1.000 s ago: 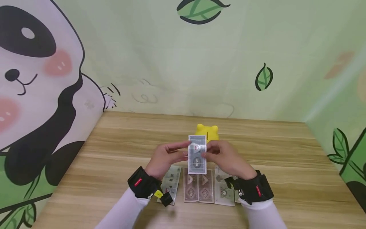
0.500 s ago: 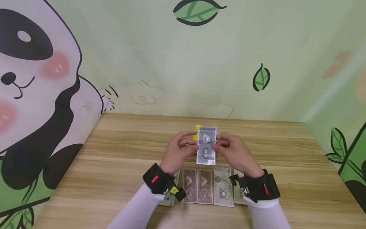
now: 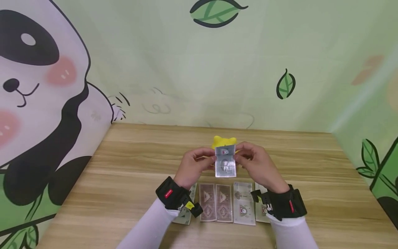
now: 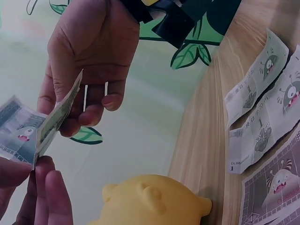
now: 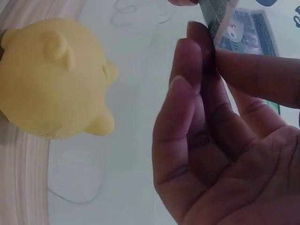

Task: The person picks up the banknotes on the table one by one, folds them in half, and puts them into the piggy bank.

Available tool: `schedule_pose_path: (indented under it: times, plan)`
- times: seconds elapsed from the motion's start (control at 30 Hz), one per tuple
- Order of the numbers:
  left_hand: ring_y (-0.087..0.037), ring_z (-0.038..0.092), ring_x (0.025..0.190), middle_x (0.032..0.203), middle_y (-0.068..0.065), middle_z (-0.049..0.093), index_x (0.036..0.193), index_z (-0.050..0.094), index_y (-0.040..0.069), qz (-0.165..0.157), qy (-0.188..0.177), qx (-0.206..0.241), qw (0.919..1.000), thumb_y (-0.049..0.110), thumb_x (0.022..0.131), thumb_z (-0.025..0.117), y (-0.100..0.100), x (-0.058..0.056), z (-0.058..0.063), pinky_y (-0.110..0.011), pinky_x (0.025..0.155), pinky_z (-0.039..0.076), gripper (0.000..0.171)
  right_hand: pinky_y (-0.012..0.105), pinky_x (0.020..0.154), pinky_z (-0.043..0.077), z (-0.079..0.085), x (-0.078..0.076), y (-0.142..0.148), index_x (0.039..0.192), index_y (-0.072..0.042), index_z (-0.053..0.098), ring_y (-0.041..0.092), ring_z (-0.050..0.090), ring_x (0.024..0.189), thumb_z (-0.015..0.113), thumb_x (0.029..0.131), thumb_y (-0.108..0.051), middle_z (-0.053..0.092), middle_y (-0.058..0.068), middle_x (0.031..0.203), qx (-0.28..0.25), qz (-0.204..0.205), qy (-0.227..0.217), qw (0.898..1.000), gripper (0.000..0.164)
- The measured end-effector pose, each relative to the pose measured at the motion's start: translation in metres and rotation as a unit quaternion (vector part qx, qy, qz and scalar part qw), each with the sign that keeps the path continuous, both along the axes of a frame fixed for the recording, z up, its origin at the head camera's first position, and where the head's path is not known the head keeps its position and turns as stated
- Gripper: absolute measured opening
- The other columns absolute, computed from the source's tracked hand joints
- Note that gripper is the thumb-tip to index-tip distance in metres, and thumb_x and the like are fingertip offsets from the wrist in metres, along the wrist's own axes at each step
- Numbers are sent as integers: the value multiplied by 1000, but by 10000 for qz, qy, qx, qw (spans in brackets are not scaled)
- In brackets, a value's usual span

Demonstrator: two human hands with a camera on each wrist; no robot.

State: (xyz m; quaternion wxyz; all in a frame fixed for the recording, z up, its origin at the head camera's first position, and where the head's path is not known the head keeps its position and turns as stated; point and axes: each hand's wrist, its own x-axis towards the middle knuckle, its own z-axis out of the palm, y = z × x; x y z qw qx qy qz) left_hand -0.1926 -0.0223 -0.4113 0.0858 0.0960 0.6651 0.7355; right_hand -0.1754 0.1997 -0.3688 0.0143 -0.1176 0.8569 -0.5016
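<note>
Raised above the table is a blue-grey toy banknote, bent along a crease across its middle. My left hand pinches its left edge between thumb and fingers. On the opposite edge my right hand pinches it the same way. The left wrist view shows the folded banknote with its two halves at an angle, the left fingers below and the right hand above. Behind the note sits a yellow animal-shaped money bank, partly hidden by it in the head view.
A row of toy notes lies nearer me: a greenish note partly under the left wrist, two brown notes, and pale grey notes on the right, one partly behind the right wrist strap. Printed cloth walls enclose the wooden table.
Both hands have moved the banknote slightly to the right. It was flat before and is now bent across the middle, so it looks shorter. My left hand's grip on its edge has become firmer.
</note>
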Motion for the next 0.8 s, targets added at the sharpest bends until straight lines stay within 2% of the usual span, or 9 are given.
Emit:
schedule_pose_path:
  times: [0.13,0.2,0.37,0.5,0.57,0.67,0.8]
  plan:
    - [-15,71,83,111,-14,72,119,72,-6,-78,18,92,9999,0,98,66,-1,0,-1,-35,79,65,23,30,76,54,1,0,-2,108,-7,72,26,65,89,61,101,-3,76,12,106,0,-99,41,9999,14]
    - [-14,71,83,115,-16,73,119,72,-7,-127,55,97,9999,0,99,64,-2,1,-1,-33,78,64,22,31,78,55,2,1,-4,107,-8,75,27,64,93,60,101,-4,75,11,111,-6,-148,29,9999,16]
    - [-16,72,89,127,-19,70,120,73,-4,-199,66,-42,9998,3,103,58,-3,1,1,-44,86,64,24,34,79,56,3,2,-5,108,-10,78,24,64,93,56,103,-8,74,11,117,54,-225,-138,9996,23]
    - [-18,73,93,131,-18,69,123,73,0,-181,3,-124,9998,6,104,54,-4,2,3,-46,90,63,27,33,78,56,2,1,-6,111,-11,79,24,63,92,55,103,-10,74,11,121,114,-228,-269,9993,25]
    - [-19,73,95,133,-17,68,124,73,1,-141,-16,-156,9998,8,103,56,-4,2,4,-44,89,63,27,35,80,56,1,1,-6,113,-11,79,26,63,94,55,103,-11,73,11,123,126,-206,-304,9992,26]
    - [-22,75,97,134,-16,68,125,73,4,-82,-61,-160,9998,9,100,62,-5,2,4,-48,92,62,28,38,84,57,0,1,-7,115,-11,78,26,64,98,57,102,-12,73,10,124,122,-181,-322,9992,24]
    - [-23,77,95,133,-17,69,126,73,7,-34,19,-260,9997,6,95,68,-6,3,3,-52,95,60,32,32,77,55,0,1,-10,116,-9,76,26,63,94,66,99,-11,73,11,115,86,-84,-234,9997,20]
